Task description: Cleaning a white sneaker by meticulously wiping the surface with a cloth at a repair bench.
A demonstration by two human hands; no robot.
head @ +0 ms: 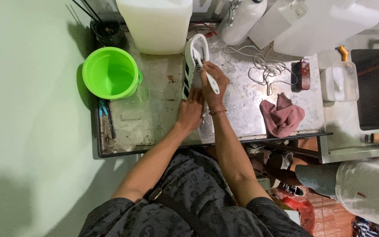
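A person is leaning over a wet metal surface (pixel 154 118), pinning a white shoe (pixel 195 59) with black stripes on its side near the surface's middle, the left hand (pixel 190 112) closing around the heel end to steady it while the right hand (pixel 213 83) is gripping a white-handled brush (pixel 208 75), fingers wrapped tight, working inside the opening. Large white jugs (pixel 156 24) are crowding the far edge, a green bucket (pixel 110 72) is standing at the left corner, and a coiled white cord (pixel 266 68), a pink rag (pixel 281 115) and a small dark brush (pixel 304 73) are lying to the right, well apart from the shoe.
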